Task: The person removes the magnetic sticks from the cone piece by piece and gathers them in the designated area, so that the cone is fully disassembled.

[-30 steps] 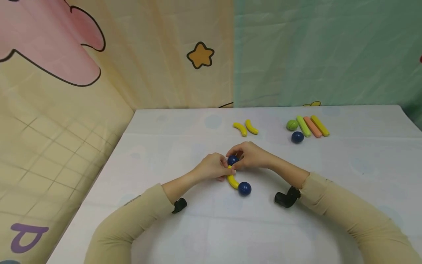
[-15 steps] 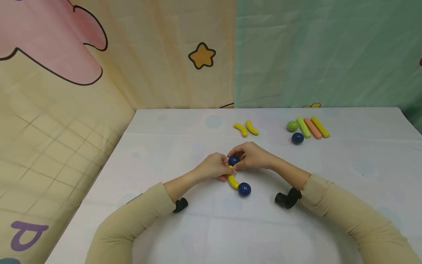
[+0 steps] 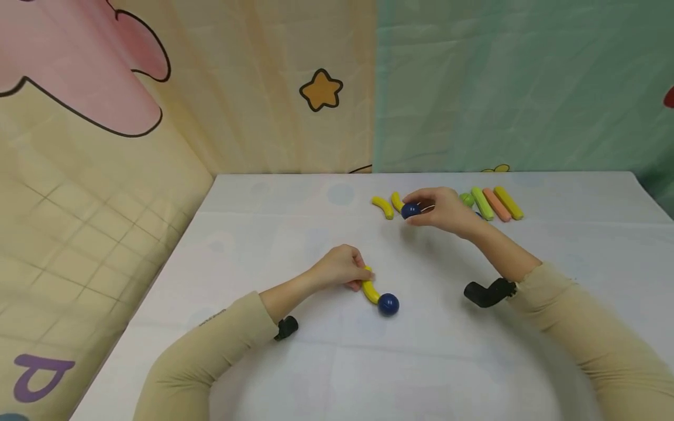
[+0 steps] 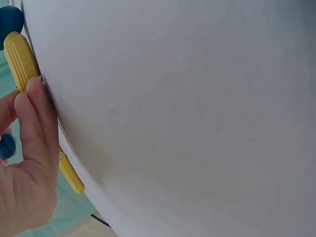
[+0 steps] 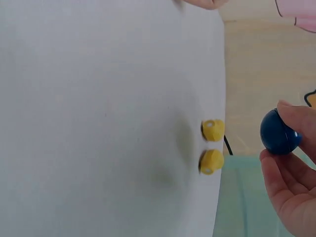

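Observation:
Low over the middle of the white table, my left hand (image 3: 341, 268) pinches the upper end of a yellow toy banana (image 3: 371, 292). A dark blue ball (image 3: 388, 304) touches the banana's lower end. Farther back and to the right, my right hand (image 3: 441, 210) holds a second dark blue ball (image 3: 410, 210) between thumb and fingers, raised above the table. In the right wrist view, this ball (image 5: 278, 132) shows a seam around it. The left wrist view shows the pinched banana (image 4: 19, 57) with ridges along its side.
Two more toy bananas lie at the back, the left one (image 3: 382, 207) in full view. At back right are a green ball (image 3: 466, 199) and light green (image 3: 482, 203), orange (image 3: 497, 204) and yellow sticks (image 3: 508, 203). Another blue ball (image 3: 478, 214) is mostly hidden behind my right hand.
My right hand has lifted the second blue ball off the banana's upper end and carried it back and to the right. My left hand stays on the banana.

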Motion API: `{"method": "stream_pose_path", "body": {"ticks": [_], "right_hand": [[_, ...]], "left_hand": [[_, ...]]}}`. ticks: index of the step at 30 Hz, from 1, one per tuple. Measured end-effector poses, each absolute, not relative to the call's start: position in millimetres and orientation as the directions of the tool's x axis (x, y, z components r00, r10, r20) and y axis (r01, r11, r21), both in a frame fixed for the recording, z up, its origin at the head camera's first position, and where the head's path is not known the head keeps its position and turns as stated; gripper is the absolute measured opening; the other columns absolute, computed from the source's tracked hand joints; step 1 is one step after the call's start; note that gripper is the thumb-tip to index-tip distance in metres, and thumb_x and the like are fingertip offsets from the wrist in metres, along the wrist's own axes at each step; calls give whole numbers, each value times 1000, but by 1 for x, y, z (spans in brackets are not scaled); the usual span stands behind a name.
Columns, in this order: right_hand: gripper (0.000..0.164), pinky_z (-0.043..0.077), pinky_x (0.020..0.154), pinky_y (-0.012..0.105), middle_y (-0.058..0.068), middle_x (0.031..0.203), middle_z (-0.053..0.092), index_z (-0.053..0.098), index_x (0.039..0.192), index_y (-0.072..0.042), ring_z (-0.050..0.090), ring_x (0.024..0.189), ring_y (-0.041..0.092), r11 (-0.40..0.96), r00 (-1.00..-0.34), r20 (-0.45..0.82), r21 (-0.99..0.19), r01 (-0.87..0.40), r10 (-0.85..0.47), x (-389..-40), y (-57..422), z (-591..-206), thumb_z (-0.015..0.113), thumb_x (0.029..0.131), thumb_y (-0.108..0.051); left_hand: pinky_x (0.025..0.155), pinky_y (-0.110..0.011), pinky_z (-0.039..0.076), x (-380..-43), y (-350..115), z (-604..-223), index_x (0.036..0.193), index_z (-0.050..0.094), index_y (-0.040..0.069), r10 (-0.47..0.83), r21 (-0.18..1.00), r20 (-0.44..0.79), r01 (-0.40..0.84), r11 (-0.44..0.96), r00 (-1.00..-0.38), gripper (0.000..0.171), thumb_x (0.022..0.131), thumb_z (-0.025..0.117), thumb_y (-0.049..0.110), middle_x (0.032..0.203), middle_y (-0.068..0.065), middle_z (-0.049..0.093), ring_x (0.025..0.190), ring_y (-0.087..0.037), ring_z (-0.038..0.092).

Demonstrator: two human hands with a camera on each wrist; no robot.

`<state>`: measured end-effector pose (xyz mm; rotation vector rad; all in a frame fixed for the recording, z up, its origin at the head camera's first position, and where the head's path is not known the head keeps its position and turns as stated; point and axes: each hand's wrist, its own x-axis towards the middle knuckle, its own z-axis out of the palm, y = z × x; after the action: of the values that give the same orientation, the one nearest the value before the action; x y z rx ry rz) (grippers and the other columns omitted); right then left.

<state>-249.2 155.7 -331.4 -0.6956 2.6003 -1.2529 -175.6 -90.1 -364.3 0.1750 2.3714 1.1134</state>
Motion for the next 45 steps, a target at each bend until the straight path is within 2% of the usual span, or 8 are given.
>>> {"method": "stream_pose_path", "body": {"ticks": [3, 7, 11, 17, 26, 31, 37, 45], "right_hand": [[45, 50, 80, 31, 17, 114, 60, 59, 121, 0, 57, 98, 27, 580, -896, 40, -750, -319, -442, -251, 170, -328, 73, 82, -17], [47, 48, 83, 39, 16, 111, 61, 59, 121, -3, 57, 98, 28, 650, -928, 35, -704, -287, -371, -254, 186, -325, 73, 81, -22], [43, 46, 84, 46, 17, 110, 61, 59, 120, -2, 57, 99, 30, 718, -946, 41, -640, -273, -323, -260, 199, -329, 72, 81, -17], [43, 46, 84, 49, 24, 112, 58, 59, 118, 4, 54, 98, 35, 768, -951, 33, -581, -269, -309, -269, 211, -342, 72, 81, -13], [44, 44, 81, 50, 25, 111, 58, 61, 116, 1, 53, 97, 36, 841, -956, 15, -470, -267, -294, -275, 219, -357, 73, 80, -20], [44, 43, 84, 54, 27, 116, 57, 62, 116, 0, 52, 104, 39, 858, -962, 15, -449, -250, -273, -275, 220, -360, 74, 79, -21], [43, 44, 81, 57, 27, 116, 57, 63, 116, -2, 52, 104, 40, 876, -965, 17, -416, -245, -262, -276, 219, -361, 73, 79, -22], [44, 45, 78, 52, 25, 111, 60, 63, 115, -1, 54, 97, 35, 866, -962, 26, -429, -258, -273, -277, 219, -361, 74, 78, -20]], "left_hand": [[51, -22, 50, -175, -90, -365, 80, 57, 2, 327, 755, -386, -93, 649, -862, 22, 80, 74, 15, 61, -5, 62, 48, -11, 59], [52, -22, 50, -174, -91, -364, 81, 57, 2, 332, 757, -383, -87, 648, -862, 22, 80, 74, 15, 62, -5, 63, 48, -11, 59], [52, -22, 51, -174, -91, -363, 81, 57, 2, 339, 762, -387, -90, 642, -858, 21, 80, 74, 15, 63, -5, 63, 49, -11, 59], [52, -22, 50, -175, -91, -364, 81, 57, 2, 342, 765, -394, -99, 636, -853, 22, 80, 74, 15, 62, -5, 62, 49, -11, 59], [53, -22, 51, -175, -91, -365, 81, 57, 2, 346, 776, -397, -110, 621, -850, 21, 80, 74, 14, 63, -5, 62, 49, -11, 59], [52, -21, 50, -175, -91, -365, 81, 57, 2, 344, 777, -402, -117, 619, -848, 21, 80, 74, 14, 62, -5, 61, 49, -11, 58], [52, -22, 50, -176, -92, -365, 81, 57, 2, 342, 773, -399, -112, 624, -851, 22, 80, 74, 15, 60, -5, 61, 48, -11, 58], [53, -22, 50, -175, -92, -363, 82, 57, 2, 339, 770, -397, -109, 629, -853, 22, 80, 74, 16, 61, -4, 61, 49, -11, 58]]}}
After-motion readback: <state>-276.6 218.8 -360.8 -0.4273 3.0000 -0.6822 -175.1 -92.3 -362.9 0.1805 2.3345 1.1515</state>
